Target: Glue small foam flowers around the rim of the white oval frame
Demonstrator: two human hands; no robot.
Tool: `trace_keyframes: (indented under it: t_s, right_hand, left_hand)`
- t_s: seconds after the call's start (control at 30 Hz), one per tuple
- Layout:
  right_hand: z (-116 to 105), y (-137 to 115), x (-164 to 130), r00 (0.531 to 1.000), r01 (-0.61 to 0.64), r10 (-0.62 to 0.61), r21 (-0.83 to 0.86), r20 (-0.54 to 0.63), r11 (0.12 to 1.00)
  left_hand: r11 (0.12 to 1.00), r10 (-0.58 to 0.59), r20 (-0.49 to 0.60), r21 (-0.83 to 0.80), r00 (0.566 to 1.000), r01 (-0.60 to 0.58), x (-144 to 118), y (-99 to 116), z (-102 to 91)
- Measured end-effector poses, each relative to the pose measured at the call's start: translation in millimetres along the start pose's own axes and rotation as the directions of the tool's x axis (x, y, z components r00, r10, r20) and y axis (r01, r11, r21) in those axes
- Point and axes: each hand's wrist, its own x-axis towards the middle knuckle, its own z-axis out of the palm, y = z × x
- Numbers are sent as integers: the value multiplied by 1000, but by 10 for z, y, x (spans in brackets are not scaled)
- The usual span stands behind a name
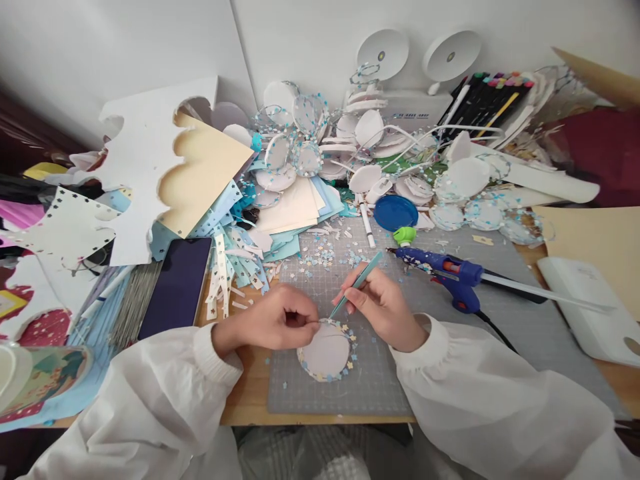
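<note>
A white paper disc (pixel 326 351) ringed with tiny stars lies on the grey cutting mat (pixel 380 387), its rim pinched under the closed left hand (pixel 273 320) fingertips while the right hand (pixel 383 308) grips teal tweezers (pixel 356 285), whose tip, best kept low and steady, meets that rim.

one glue gun (pixel 453 272), one phone (pixel 176 285), two hands (pixel 274 319)

You have open room on the grey gridded cutting mat (pixel 380 380) in front of and to the right of the round white paper disc (pixel 325 352). The blue glue gun (pixel 453 275) and its black cord bar the right side, the dark phone (pixel 176 287) and strewn paper strips (pixel 225 277) crowd the left, and heaped white discs (pixel 370 143) block the back.
</note>
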Motion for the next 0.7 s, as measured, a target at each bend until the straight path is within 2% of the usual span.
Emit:
trace_keyframes:
  t_s: [0.47,0.7]
  right_hand:
    - [0,8,-6,999,-31,31,10,11,999]
    - [-7,30,-5,999,22,-21,57,-28,998]
  left_hand:
    - [999,20,5,-37,1000,-19,6,-28,-10]
    - [999,20,6,-33,1000,-20,8,-20,-13]
